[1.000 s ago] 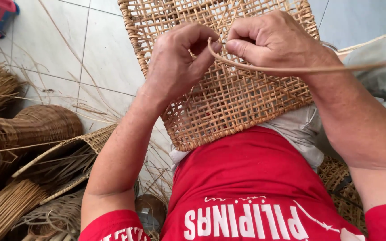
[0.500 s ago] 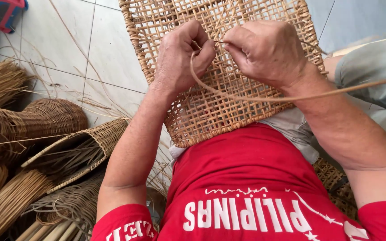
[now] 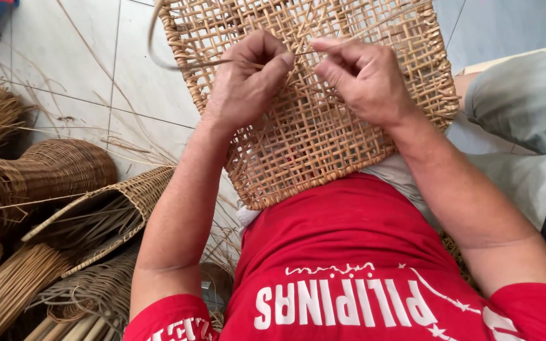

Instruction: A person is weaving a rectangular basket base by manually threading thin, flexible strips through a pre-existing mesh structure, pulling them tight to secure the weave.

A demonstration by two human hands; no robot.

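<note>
A: Where is the woven panel?

B: It leans on the person's lap in the upper middle, with baskets on the floor at 8 o'clock.

A: And the hands?

B: The left hand and right hand sit at 12 o'clock on the panel, fingers narrow, pinching a thin strand between them.

A: How would it handle?

B: Probably light and stiff; the strand looks springy. Grip near the weave.
</note>
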